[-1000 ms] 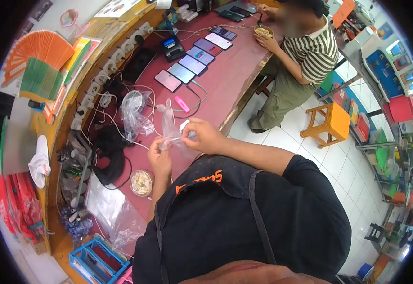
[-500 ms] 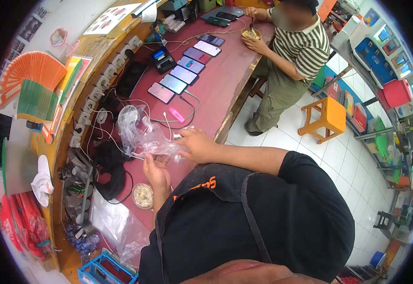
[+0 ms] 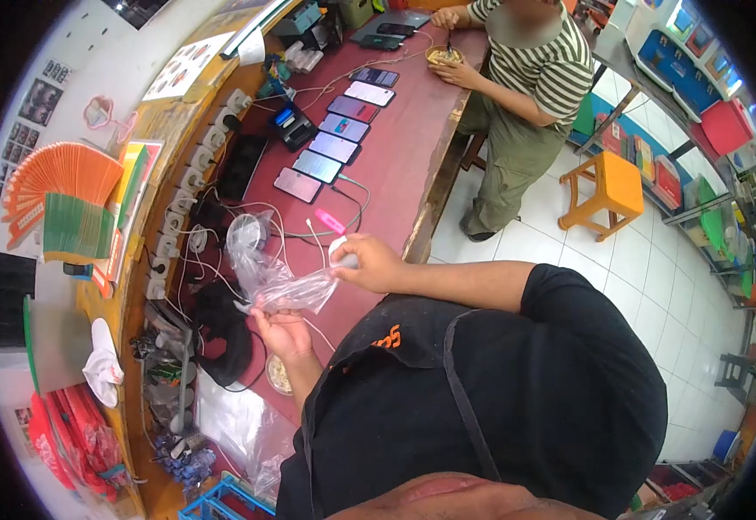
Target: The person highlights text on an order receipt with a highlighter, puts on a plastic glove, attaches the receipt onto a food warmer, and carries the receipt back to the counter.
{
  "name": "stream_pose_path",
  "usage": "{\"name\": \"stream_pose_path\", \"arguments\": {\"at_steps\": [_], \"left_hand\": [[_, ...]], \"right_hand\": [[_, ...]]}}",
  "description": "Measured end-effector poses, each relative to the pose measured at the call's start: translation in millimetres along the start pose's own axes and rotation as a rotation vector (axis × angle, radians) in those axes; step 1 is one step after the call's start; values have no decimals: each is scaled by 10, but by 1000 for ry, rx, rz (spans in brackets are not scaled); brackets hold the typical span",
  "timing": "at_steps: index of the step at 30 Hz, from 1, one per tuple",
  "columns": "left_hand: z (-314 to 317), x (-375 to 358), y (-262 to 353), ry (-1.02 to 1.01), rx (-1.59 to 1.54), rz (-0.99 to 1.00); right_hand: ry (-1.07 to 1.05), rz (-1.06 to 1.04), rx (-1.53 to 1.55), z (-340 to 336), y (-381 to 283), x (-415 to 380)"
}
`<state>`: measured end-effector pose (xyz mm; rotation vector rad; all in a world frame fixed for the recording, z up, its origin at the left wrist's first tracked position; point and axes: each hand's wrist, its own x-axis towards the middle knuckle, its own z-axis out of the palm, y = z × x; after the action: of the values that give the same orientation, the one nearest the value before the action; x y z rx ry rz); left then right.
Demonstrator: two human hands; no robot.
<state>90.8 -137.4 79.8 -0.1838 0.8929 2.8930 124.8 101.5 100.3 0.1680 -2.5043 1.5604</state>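
A crumpled clear plastic bag (image 3: 296, 290) stretches between my two hands above the red tabletop. My right hand (image 3: 369, 263) is closed on its right end, with a small white piece (image 3: 342, 252) at the fingers whose kind I cannot make out. Palm up, my left hand (image 3: 285, 335) has its fingertips at the bag's lower edge and pinches it there. Just behind my left wrist stands a round clear tub of food (image 3: 277, 374), partly hidden by the forearm. A pink marker-like stick (image 3: 329, 221) lies beyond my right hand.
Several phones (image 3: 318, 165) lie in a row along the red table (image 3: 404, 130). Chargers (image 3: 189, 178) and cables line the left ledge. Across the table, a person (image 3: 530, 74) holds a bowl (image 3: 444, 57). An orange stool (image 3: 603, 195) stands on the tiled floor.
My right hand has lifted slightly and pulled the bag out straighter, and the white piece now shows at its fingers. My left hand stays near the bag's lower edge. The camera view has shifted a little.
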Motion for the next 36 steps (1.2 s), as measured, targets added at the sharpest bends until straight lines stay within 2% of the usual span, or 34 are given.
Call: {"name": "stream_pose_path", "arguments": {"at_steps": [1,2,4,5,7,11,15,19,21,22,24,25,26,28,29,30,32,36], "left_hand": [[-21,11,15,51,18,30],[-36,14,7,103,37,58],[-38,-13,-78,100,38,62],[-40,-55,-139,66,49,8],[54,-124,-264,31,58,-43],[150,-135,-298,-23,36,-103],[-25,-4,-139,-44,-120,-111],[52,-19,-98,-7,-104,-129],[214,-112,-148,-83,97,-52],[208,-132,-205,-83,98,-50],[199,-179,-330,-26,481,86],[228,-212,-400,-17,636,91],[260,-246,-458,-17,636,93],[377,-324,-497,-396,880,148],[379,-339,-484,-400,882,58],[362,-329,-454,-400,884,59],[305,-274,-367,-557,1137,138],[217,-214,-298,-487,1079,165]], "right_hand": [[131,-60,-307,-32,-40,-17],[133,-61,-314,-76,-77,-27],[174,-326,-436,-172,-180,-37],[176,-326,-444,-169,-187,-42],[58,-493,-605,-125,-170,-38],[-27,-504,-530,-79,6,-5],[15,-477,-408,-76,68,-69],[92,-446,-296,-75,86,-86],[89,-384,-223,-111,52,-107],[85,-323,-151,-134,25,-116],[57,-311,-155,-166,-12,-131],[29,-299,-162,-176,-20,-134],[29,-301,-161,-172,-10,-137],[21,-343,-133,-136,33,-151],[22,-344,-131,-123,58,-153],[14,-333,-128,-121,81,-152],[7,-321,-124,-117,127,-147],[-37,-290,-61,-120,144,-143]]}}
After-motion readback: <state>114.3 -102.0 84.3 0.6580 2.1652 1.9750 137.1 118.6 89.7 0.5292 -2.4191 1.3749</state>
